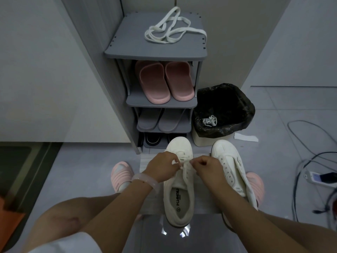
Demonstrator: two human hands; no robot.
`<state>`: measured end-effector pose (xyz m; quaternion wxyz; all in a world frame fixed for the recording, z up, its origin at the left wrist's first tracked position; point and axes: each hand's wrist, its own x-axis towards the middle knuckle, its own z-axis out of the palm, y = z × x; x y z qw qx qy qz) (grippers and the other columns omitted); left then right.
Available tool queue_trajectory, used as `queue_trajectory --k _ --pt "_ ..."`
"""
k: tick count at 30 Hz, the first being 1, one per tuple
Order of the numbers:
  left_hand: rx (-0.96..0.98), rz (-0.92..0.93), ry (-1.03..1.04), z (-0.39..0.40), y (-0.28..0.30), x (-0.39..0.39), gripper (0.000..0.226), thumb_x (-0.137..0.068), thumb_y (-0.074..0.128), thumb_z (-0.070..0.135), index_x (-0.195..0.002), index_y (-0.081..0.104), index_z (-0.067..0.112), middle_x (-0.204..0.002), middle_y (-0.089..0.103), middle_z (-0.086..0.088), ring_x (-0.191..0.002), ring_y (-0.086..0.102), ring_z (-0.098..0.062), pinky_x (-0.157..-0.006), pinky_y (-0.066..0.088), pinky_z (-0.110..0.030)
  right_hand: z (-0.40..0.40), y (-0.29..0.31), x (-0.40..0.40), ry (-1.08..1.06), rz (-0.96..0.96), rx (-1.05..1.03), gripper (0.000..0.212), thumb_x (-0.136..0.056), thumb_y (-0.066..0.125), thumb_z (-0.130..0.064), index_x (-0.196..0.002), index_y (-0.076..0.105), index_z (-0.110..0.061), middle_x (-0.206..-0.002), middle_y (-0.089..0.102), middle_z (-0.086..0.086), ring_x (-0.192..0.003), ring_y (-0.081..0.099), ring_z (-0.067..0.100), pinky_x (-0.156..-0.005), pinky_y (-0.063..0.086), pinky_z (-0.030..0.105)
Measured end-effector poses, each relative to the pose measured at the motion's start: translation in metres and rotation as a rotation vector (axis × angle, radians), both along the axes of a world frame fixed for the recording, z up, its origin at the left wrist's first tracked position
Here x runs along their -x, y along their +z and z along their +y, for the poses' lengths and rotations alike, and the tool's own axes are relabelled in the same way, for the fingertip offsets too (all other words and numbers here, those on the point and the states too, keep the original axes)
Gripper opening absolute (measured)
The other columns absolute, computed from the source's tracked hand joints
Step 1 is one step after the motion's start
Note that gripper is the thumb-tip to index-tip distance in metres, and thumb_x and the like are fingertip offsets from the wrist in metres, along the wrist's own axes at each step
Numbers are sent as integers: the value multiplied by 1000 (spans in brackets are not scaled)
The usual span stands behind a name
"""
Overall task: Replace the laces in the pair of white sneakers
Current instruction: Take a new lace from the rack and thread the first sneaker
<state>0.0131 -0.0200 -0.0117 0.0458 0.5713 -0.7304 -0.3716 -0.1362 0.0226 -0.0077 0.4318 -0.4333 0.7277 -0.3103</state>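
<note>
My left hand (161,166) is over the near sneaker (179,179), fingers (175,162) curled and pinching a bit of white lace (184,158) at the left side of the eyelets; I can't make out exactly how much of it I hold, the white of nails and lace run together. That sneaker lies on the floor between my knees, toe pointing away from me toward the shoe rack (155,42), heel nearest me, so its long axis runs straight out from my body and the lace crosses it side to side between my two hands. My right hand (207,165) sits just opposite, fingers curled tight on the other end, both hands about equally near the eyelets. Just beside it to the right, the second sneaker (231,165) leans on its side with bare eyelets, its heel cut off behind my right forearm. I judge the next pull goes outward, each hand to its own side. Up on the rack's top shelf a spare lace (173,28) waits, well apart from me, and there's an old lace (209,121) in the bin (224,110) to the right.
</note>
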Motion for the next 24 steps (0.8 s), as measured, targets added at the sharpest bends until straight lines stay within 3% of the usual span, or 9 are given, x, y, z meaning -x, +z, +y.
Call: queue_trajectory --k 3,6,8,12,15,18,20,22,24 --pt "0 -5 -4 0 0 0 18 -89 56 29 -89 68 15 -101 65 -2 -95 57 -17 -81 43 -31 -5 14 0 -139 -468 -306 9 -88 61 -14 -82 67 -12 -73 59 -3 -65 49 7 -57 39 17" --pt "-6 14 18 0 0 0 16 -89 56 24 -87 69 15 -99 66 -2 -92 59 -16 -78 43 -28 -6 14 0 -182 -592 -483 22 -93 53 -16 -73 59 -10 -65 48 1 -58 38 10 -55 28 21" --pt "-9 31 41 0 -1 0 16 -89 56 22 -89 69 13 -102 65 -3 -96 58 -17 -78 41 -26 -8 11 -1 -188 -525 -511 29 -96 49 -18 -69 55 -9 -64 45 4 -58 37 12 -57 29 23" --pt "-46 32 64 -4 0 -2 18 -89 55 23 -87 67 10 -99 62 -4 -94 55 -16 -75 35 -21 -7 4 0 -59 -193 -488 34 -98 43 -20 -67 49 -6 -67 46 10 -61 41 19 -61 34 28" --pt "-69 21 67 -3 2 -1 20 -89 55 25 -87 67 9 -99 61 -4 -91 53 -15 -74 35 -22 -1 3 2 96 -95 -211 25 -94 49 -22 -97 59 0 -92 54 10 -85 53 20 -77 42 31" --pt "-66 26 87 -3 3 0 20 -89 55 23 -90 68 8 -104 63 -7 -96 56 -19 -75 37 -23 1 3 -2 282 -40 -162 60 -85 65 -26 -138 37 -15 -130 43 4 -123 44 20 -99 39 27" --pt "-78 34 92 -1 4 0 21 -91 54 24 -93 67 8 -107 63 -8 -101 56 -21 -79 39 -25 3 -4 -7 408 99 -149 76 -81 69 -28 -143 26 -17 -143 32 4 -134 30 19 -107 30 28" --pt "-73 10 61 2 7 2 24 -93 50 26 -96 65 8 -106 62 -8 -101 55 -21 -81 38 -25 8 -11 -9 405 109 -103 79 -81 69 -27 -144 22 -17 -144 27 3 -135 24 17 -103 25 20" --pt "-35 35 76 -1 18 2 24 -95 47 24 -85 62 8 -91 60 -6 -91 54 -22 -70 35 -23 11 -15 -9 361 74 -64 75 -81 69 -23 -142 26 -15 -137 31 2 -133 28 17 -99 26 16"
